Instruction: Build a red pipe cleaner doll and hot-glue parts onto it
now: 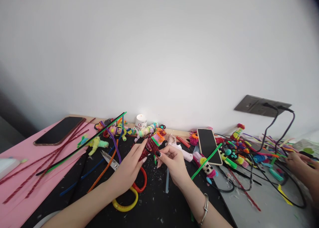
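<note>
A dark phone (59, 131) is lying on a pink sheet (15, 213), beside red stems (58, 150) that are fanning out, probably spread to avoid tangling. Scissors (115, 166) are lying partly beneath the left arm, presumably kept within reach. The left hand (129, 168) is grasping a red piece (152, 144) from its left, fingers straight and close together, likely steadying it. The piece is sitting between the 2 hands, above the black mat (154, 209). The right hand (174, 161) is pinching its lower right side between thumb and forefinger, seemingly for fine control. A glue gun (184, 153) is lying just beyond that hand, apparently for convenience. At far right, another person's hand (297, 161) is appearing; I cannot tell what it is grasping.

As for materials, the stems are showing fuzzy, slender lengths; the scissors are combining metal blades with looped yellow and red handles; the piece is glinting, tinsel-like and lumpy, with an orange and green patch; the gun is showing a smooth, pale body.
</note>
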{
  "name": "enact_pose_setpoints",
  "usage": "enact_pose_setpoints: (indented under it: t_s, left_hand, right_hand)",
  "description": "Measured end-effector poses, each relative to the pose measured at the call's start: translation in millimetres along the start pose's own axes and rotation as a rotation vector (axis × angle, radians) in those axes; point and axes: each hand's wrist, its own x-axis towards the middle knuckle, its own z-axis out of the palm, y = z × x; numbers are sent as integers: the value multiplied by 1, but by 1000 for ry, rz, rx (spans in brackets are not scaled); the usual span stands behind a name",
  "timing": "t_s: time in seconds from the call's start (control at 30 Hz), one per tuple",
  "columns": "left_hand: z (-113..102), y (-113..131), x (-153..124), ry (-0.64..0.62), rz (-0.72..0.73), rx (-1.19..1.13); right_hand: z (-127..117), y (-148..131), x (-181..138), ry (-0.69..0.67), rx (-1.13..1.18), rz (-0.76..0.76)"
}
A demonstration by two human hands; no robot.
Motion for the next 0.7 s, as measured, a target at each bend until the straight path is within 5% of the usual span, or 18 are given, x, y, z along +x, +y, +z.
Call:
enact_pose_setpoints:
  t_s: [0.7]
  left_hand:
    - [1,-3,0,-12,27,-5]
  right_hand:
    - [1,2,1,9,62,15]
